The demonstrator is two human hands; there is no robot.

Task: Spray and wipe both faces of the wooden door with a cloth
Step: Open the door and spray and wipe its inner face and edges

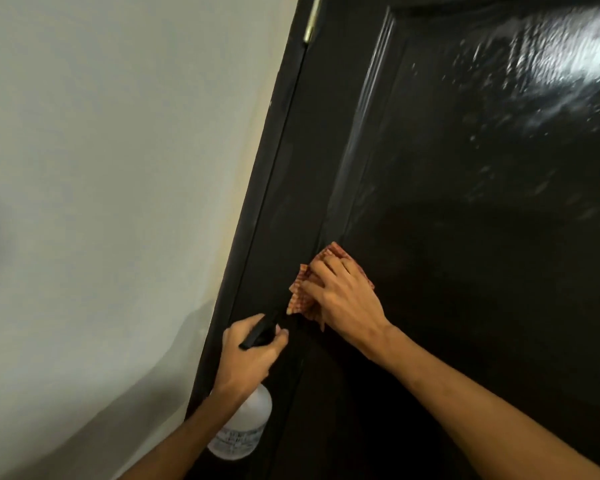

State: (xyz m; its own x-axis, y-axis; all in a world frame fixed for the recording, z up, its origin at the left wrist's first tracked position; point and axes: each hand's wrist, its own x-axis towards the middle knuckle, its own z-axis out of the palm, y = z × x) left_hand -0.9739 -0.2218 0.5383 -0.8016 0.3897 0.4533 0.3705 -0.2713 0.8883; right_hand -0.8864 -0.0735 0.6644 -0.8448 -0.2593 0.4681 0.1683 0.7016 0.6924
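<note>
The dark glossy wooden door (465, 237) fills the right of the head view, with wet spray droplets shining at its upper right. My right hand (343, 296) presses a red-and-cream checked cloth (300, 296) flat against the door, beside the edge of its raised panel. My left hand (250, 355) grips the black trigger head of a clear spray bottle (246, 431), held upright just below and left of the cloth, close to the door's hinge side.
A pale wall (101, 202) takes up the left half of the view. The dark door frame (257, 202) runs diagonally between wall and door, with a brass hinge (312, 19) at the top.
</note>
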